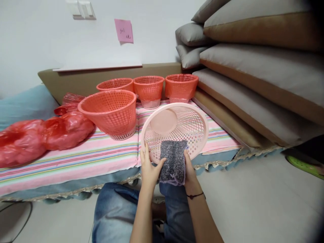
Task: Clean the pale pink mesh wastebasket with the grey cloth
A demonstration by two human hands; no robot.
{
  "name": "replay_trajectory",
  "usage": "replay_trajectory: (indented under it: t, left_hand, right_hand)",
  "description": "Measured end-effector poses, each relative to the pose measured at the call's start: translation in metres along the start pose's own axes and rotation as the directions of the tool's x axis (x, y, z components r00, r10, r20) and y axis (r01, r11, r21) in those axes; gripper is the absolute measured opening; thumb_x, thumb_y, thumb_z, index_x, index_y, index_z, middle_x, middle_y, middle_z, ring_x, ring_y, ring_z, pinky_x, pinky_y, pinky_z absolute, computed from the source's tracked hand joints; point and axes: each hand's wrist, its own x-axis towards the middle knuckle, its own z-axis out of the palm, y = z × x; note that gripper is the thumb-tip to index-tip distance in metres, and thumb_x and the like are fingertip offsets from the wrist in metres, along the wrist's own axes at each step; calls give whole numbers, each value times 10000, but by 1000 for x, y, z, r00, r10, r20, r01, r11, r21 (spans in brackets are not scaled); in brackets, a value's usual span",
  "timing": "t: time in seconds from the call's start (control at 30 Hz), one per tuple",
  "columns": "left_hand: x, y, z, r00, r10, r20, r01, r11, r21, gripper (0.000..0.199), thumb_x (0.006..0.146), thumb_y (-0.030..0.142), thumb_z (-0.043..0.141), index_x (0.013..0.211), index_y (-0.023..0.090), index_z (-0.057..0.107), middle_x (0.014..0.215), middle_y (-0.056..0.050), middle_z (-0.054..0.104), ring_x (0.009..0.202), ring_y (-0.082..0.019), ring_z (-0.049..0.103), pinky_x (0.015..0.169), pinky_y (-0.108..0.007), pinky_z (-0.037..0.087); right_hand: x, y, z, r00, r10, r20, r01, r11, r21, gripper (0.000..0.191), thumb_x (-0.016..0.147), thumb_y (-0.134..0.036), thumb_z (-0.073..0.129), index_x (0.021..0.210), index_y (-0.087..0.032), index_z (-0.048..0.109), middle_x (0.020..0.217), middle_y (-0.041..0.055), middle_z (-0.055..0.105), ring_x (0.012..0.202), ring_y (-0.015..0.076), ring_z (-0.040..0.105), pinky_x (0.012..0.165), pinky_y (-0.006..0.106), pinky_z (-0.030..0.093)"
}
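Observation:
A pale pink plastic mesh basket (164, 121) is tilted towards me at the edge of the striped cloth, its inside showing. My left hand (149, 167) grips the left side of its near rim, the thumb reaching over to a grey speckled cloth (173, 160). Purple stitching runs along the lower edge of this cloth, which hangs over the basket's near rim. On the right, my right hand (189, 170) is closed on the cloth's side, thumb up. Whether its hidden fingers also touch the basket, I cannot tell.
Several red-orange mesh baskets (113, 111) with pale bases stand behind and to the left on the striped cloth (113, 153). Red plastic bags (68, 130) lie at the left. Stacked grey-brown cushions (253, 74) rise on the right. A green shoe (303, 165) is on the floor.

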Motion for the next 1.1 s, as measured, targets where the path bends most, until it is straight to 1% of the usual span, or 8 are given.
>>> replay_trajectory:
  t: [0.17,0.37,0.57,0.7,0.8,0.9,1.0,1.1]
  left_hand:
    - [-4,0,3,999,-40,-35,42,997,62,1025,707,320,780,1543,251,192,1593,-161,195,1499,-336,146,1193,-493,219]
    - [-3,-12,2,999,3,-47,2,994,105,980,728,230,741,1542,250,196,1594,-155,210,1499,-328,154,1196,-494,220]
    - [0,3,-7,970,74,-231,-57,995,79,532,850,247,628,1366,241,500,1507,-144,376,1427,-285,351,1159,-459,322]
    - [0,25,-21,904,248,-349,-205,966,156,319,882,196,580,1198,207,614,1419,-137,493,1354,-244,452,1142,-435,353]
    - [0,26,-21,942,211,-262,-210,977,31,276,898,192,550,1167,195,615,1229,-117,640,1187,-218,599,1060,-427,449]
    - [-1,15,-13,999,50,-16,-52,988,-145,270,905,213,534,1163,175,603,1103,-109,698,1026,-204,680,937,-395,539]
    - [-4,7,-3,957,81,280,-51,992,-112,237,878,216,582,1106,187,640,1104,-93,708,1048,-214,666,954,-411,525]
    - [-9,12,7,929,138,342,-138,990,-23,234,855,248,644,1082,194,658,1139,-84,698,1113,-230,621,1021,-453,470]
  right_hand:
    - [3,8,-4,995,-28,-93,25,999,-37,352,621,-362,710,933,-200,681,940,32,762,1029,277,678,936,419,529]
    - [14,-1,-26,960,-169,-222,86,936,-343,371,623,-323,723,973,-203,702,975,2,755,1045,248,649,958,362,477]
    - [13,2,-25,927,-323,-191,200,855,-478,534,607,-277,769,1121,-225,634,1050,4,734,1028,224,640,943,344,475]
    - [8,5,-17,943,-234,-239,167,949,-269,469,571,-203,660,1039,-212,640,846,-23,740,859,224,672,763,326,536]
    - [6,6,-13,967,-106,-231,93,993,-67,440,519,-168,634,957,-191,666,784,-20,739,796,224,686,709,318,554]
    - [8,8,-14,966,-49,-254,51,999,1,387,510,-140,639,893,-181,681,776,-6,747,754,215,693,698,315,565]
    - [10,8,-15,968,-16,-249,18,1000,6,307,572,-158,655,876,-169,695,818,20,758,785,213,704,739,324,575]
    - [11,7,-14,977,5,-215,4,999,39,207,704,-237,629,881,-170,712,883,36,765,854,203,710,814,328,576]
